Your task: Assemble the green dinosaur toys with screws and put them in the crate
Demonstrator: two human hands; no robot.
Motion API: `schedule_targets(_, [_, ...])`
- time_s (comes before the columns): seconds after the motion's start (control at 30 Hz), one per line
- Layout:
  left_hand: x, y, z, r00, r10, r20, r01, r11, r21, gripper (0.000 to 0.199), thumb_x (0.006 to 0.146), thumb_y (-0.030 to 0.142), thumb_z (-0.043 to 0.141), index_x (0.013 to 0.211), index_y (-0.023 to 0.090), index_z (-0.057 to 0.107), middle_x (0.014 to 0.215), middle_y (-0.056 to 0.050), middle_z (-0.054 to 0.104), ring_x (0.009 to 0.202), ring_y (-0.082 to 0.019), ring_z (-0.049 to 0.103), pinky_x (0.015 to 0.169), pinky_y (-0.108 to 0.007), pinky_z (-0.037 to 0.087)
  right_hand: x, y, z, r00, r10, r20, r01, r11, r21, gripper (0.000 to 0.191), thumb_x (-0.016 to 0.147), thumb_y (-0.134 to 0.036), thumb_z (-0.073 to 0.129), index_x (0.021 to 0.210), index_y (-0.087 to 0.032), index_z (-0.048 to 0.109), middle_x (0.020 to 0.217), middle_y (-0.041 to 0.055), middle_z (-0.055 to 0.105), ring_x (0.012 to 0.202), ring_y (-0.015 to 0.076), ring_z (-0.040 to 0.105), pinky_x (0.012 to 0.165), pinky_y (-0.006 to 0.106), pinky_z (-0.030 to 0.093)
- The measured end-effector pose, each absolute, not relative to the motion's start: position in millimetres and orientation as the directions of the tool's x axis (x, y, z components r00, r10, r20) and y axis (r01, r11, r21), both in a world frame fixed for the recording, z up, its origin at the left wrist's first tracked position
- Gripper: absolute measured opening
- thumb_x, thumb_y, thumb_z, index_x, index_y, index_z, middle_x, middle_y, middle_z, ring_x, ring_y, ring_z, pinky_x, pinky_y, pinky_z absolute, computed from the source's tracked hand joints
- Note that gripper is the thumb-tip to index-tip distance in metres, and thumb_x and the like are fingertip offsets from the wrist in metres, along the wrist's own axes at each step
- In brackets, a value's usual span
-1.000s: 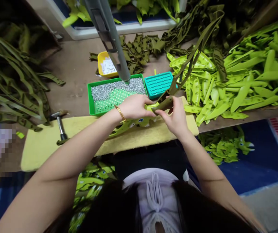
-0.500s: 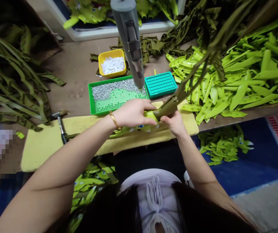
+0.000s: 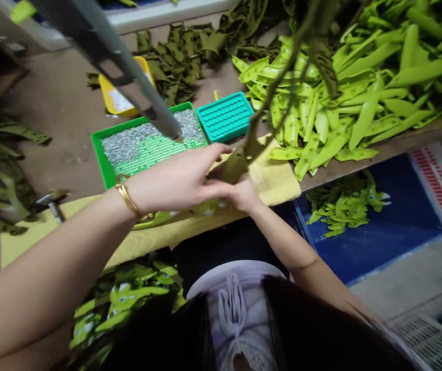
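My left hand (image 3: pixel 174 181), with a gold bangle (image 3: pixel 129 201) on its wrist, reaches across a bright green fabric dinosaur piece (image 3: pixel 178 214), its fingertips near the green tray's edge. My right hand (image 3: pixel 240 195) is close beside it and grips the lower end of a long olive strap (image 3: pixel 236 166), which rises up and away over the green strips. The two hands nearly meet at that strap end. Most of the dinosaur piece is hidden under my left forearm and hands. It lies on a yellow foam pad (image 3: pixel 273 178).
A grey rod-shaped tool (image 3: pixel 143 93) hangs over a green tray (image 3: pixel 101 159) of silver studs. Nearby are a teal perforated tray (image 3: pixel 224 116), a yellow box (image 3: pixel 115 98), and a hammer (image 3: pixel 53 203). Heaps of green and olive pieces surround the bench.
The whole view has swung, so the bench sits further left and higher. My left hand has stretched out flatter toward the tray, and the strap end now stands more steeply.
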State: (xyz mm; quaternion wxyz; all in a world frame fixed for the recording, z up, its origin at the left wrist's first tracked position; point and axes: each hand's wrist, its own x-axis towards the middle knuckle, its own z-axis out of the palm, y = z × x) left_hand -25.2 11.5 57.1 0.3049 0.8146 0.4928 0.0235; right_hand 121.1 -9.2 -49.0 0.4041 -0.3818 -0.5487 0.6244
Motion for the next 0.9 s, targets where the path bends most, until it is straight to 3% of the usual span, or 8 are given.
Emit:
schedule_targets(0.1, [-12,32,60,0.512,0.799,-0.315,0.794,-0.302,0.527,0.037,0.081,0.051,0.056,0.102,0.02,0.056,0.087,-0.006,0.065,0.08,-0.024,0.062,0.069,-0.034,0.046,167,-3,-41,-0.492,0.865,-0.098,0.245,0.029,-0.969,0.048,0.068,-0.066,0.07,0.083,-0.02,0.063,0.071,-0.0004,0.06,0.069,0.0161,0.057,0.068,0.032,0.051])
schedule_targets(0.17, [-5,39,55,0.488,0.811,-0.324,0.807,-0.278,0.521,0.035,0.08,0.05,0.056,0.099,0.02,0.056,0.087,-0.005,0.065,0.08,-0.023,0.061,0.07,-0.034,0.046,210,1,-34,-0.188,0.982,-0.034,0.509,0.068,-0.858,0.049,0.077,-0.066,0.061,0.093,-0.02,0.063,0.074,0.002,0.061,0.068,0.0166,0.057,0.069,0.032,0.05])
schedule_targets(0.27, [1,41,39,0.405,0.862,-0.304,0.829,-0.205,0.52,0.036,0.08,0.048,0.056,0.102,0.018,0.057,0.095,-0.007,0.065,0.086,-0.024,0.061,0.076,-0.036,0.047,259,12,-33,0.287,0.949,0.132,0.781,-0.152,-0.606,0.052,0.085,-0.057,0.055,0.118,-0.016,0.057,0.1,0.0126,0.063,0.089,0.0256,0.061,0.081,0.041,0.05])
schedule_targets(0.4, [11,38,18,0.313,0.899,-0.307,0.809,-0.082,0.582,0.041,0.083,0.047,0.051,0.111,0.017,0.056,0.103,-0.008,0.066,0.092,-0.024,0.062,0.08,-0.037,0.049,265,36,-45,0.312,0.948,0.067,0.891,-0.267,-0.368,0.066,0.082,-0.037,0.063,0.138,-0.009,0.044,0.121,0.0237,0.057,0.107,0.0374,0.059,0.089,0.052,0.049])
schedule_targets(0.6, [15,35,8,0.249,0.928,-0.276,0.752,-0.006,0.659,0.044,0.084,0.046,0.051,0.118,0.018,0.056,0.115,-0.009,0.066,0.1,-0.025,0.062,0.09,-0.042,0.049,267,54,-38,0.338,0.93,0.143,0.815,-0.213,-0.539,0.046,0.09,-0.023,0.042,0.133,-0.013,0.052,0.123,0.0183,0.062,0.113,0.0327,0.059,0.102,0.055,0.043])
schedule_targets(0.73, [12,31,10,0.215,0.945,-0.247,0.744,0.006,0.668,0.053,0.083,0.048,0.049,0.122,0.014,0.057,0.116,-0.011,0.067,0.101,-0.027,0.062,0.094,-0.042,0.048,277,44,-41,0.33,0.883,0.334,0.624,0.061,-0.779,0.039,0.093,-0.033,0.042,0.127,-0.02,0.054,0.133,0.0109,0.057,0.123,0.0241,0.054,0.109,0.046,0.041])
schedule_targets(0.8, [10,29,10,0.213,0.95,-0.229,0.751,-0.009,0.661,0.059,0.083,0.049,0.048,0.126,0.011,0.056,0.12,-0.014,0.066,0.106,-0.029,0.062,0.097,-0.043,0.046,272,33,-47,0.272,0.924,0.268,0.446,0.126,-0.886,0.039,0.09,-0.043,0.051,0.123,-0.022,0.055,0.129,0.0089,0.06,0.121,0.0224,0.055,0.106,0.044,0.044])
schedule_targets(0.9, [7,24,9,0.209,0.951,-0.23,0.749,-0.005,0.662,0.064,0.083,0.052,0.048,0.13,0.009,0.055,0.125,-0.016,0.064,0.111,-0.031,0.06,0.101,-0.045,0.044,249,17,-54,0.155,0.988,0.007,0.07,-0.004,-0.998,0.05,0.076,-0.053,0.07,0.114,-0.024,0.053,0.106,0.0045,0.067,0.094,0.0177,0.064,0.085,0.035,0.054])
